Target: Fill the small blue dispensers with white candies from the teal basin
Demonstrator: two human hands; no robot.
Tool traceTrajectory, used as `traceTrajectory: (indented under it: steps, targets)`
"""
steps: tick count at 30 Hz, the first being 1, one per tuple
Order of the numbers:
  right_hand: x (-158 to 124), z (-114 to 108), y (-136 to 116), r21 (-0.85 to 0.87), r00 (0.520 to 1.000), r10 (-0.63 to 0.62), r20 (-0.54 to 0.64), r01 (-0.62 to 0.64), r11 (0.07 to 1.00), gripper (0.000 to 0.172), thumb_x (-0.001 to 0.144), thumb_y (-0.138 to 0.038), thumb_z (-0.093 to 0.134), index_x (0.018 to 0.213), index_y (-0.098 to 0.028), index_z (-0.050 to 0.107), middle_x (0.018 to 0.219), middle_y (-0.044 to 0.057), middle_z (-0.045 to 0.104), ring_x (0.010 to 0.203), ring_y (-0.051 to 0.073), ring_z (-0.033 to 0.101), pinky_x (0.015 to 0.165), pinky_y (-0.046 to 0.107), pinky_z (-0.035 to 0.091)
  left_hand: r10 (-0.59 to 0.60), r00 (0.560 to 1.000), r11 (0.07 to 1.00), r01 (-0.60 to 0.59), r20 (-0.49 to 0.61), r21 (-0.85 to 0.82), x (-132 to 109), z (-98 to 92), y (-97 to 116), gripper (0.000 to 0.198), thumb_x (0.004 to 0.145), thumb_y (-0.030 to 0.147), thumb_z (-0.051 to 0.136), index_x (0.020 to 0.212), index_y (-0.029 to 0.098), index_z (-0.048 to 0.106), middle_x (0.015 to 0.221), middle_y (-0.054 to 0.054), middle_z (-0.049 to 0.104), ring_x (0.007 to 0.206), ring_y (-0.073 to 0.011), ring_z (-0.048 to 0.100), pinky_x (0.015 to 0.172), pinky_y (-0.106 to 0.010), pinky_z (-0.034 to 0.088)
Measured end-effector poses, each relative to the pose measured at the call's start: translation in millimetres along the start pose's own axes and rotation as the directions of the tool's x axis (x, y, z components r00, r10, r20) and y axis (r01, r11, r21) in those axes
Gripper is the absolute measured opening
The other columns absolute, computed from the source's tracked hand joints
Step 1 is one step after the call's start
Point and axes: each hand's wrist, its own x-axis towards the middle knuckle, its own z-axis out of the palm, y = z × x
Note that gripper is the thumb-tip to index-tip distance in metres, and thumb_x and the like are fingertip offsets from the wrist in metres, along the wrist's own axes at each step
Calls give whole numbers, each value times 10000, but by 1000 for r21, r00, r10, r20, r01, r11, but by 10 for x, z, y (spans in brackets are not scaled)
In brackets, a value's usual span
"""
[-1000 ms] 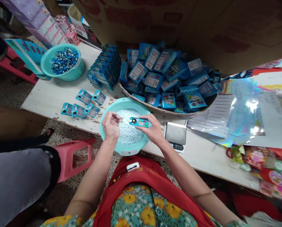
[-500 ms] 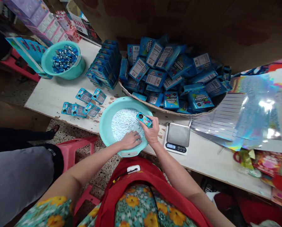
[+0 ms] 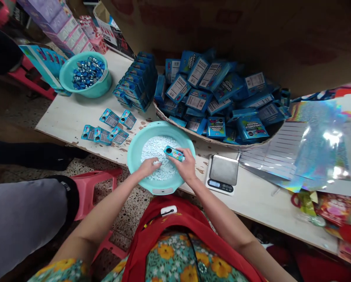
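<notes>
My right hand (image 3: 186,165) grips a small blue candy box (image 3: 173,153), tilted, with a dark round hole at its left end. It is held over a turquoise basin (image 3: 133,152) of small white candies (image 3: 158,147). My left hand (image 3: 147,167) is inside the basin's left side, fingers curled together. A few white candies show at its fingertips, a short way left of the box. Several similar small boxes (image 3: 117,135) lie on the table to the left.
Beyond the basin, a large cardboard container (image 3: 199,135) is heaped with blue boxes. A digital scale (image 3: 223,170) stands at right. Stacked boxes (image 3: 137,84) and a basin of wrapped candies (image 3: 89,74) are at back left. Beside me are a pink stool (image 3: 90,188) and another person's leg (image 3: 28,223).
My left hand has risen from among the candies and moved left, its fingers now curled in. My right hand has brought the box slightly left and lower over the basin.
</notes>
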Motion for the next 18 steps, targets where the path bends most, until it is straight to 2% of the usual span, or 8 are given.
traceTrajectory:
  steps: [1,2,4,5,7,9,12,18]
  targets:
    - [-18,7,17,-16,1000,-7,22,7,1000,344,756,-376,705,1034,-197,607,966,47,595,953,193,571,866,334,465,-54,997,973,39,-60,-225,0,-57,71,332,837,487,476,733,180,550,620,-26,559,526,-153,527,497,-246,381]
    - [-36,14,35,-35,999,-18,46,19,999,341,754,-357,709,1035,-193,605,967,48,594,961,197,565,870,338,460,-118,987,878,53,-107,-476,-6,-114,159,341,815,506,514,712,181,518,585,-5,529,445,-120,466,429,-224,333]
    - [-69,35,55,-76,994,-36,105,44,996,330,748,-323,714,1028,-190,601,964,51,590,963,205,555,867,346,455,-218,963,536,-16,-156,-844,-19,-205,365,341,753,491,613,705,188,465,541,30,478,350,-77,359,347,-199,236]
    - [-83,48,51,-100,990,-36,139,50,994,322,745,-314,714,1021,-191,601,960,51,589,956,209,553,859,348,455,-232,955,390,-85,-187,-917,-22,-234,468,334,740,468,636,719,192,449,543,38,475,339,-67,347,335,-190,220]
    - [-104,76,10,-149,976,-30,213,63,987,309,745,-314,711,1011,-199,604,958,52,591,941,215,554,839,350,456,-239,928,212,-237,-285,-948,-20,-255,643,302,742,426,638,754,194,444,578,34,507,359,-69,398,344,-180,268]
    - [-115,93,-73,-188,961,-24,275,78,979,309,741,-328,714,1005,-206,610,957,51,596,930,219,560,820,348,455,-272,885,155,-348,-379,-924,-13,-242,763,273,751,408,621,804,191,465,635,15,562,417,-95,491,389,-198,362]
    - [-110,74,-232,-208,950,-22,311,91,974,325,722,-331,736,996,-206,616,948,48,602,916,219,568,803,344,453,-345,823,140,-430,-451,-892,-20,-225,864,272,755,402,616,828,185,470,701,-4,605,519,-134,586,492,-250,470]
    - [-47,18,-358,-230,955,-45,293,116,966,329,723,-370,736,997,-225,624,937,49,610,938,235,565,809,360,439,-432,781,122,-446,-452,-887,4,-256,958,335,741,439,643,771,184,428,640,28,559,542,-132,602,535,-244,484]
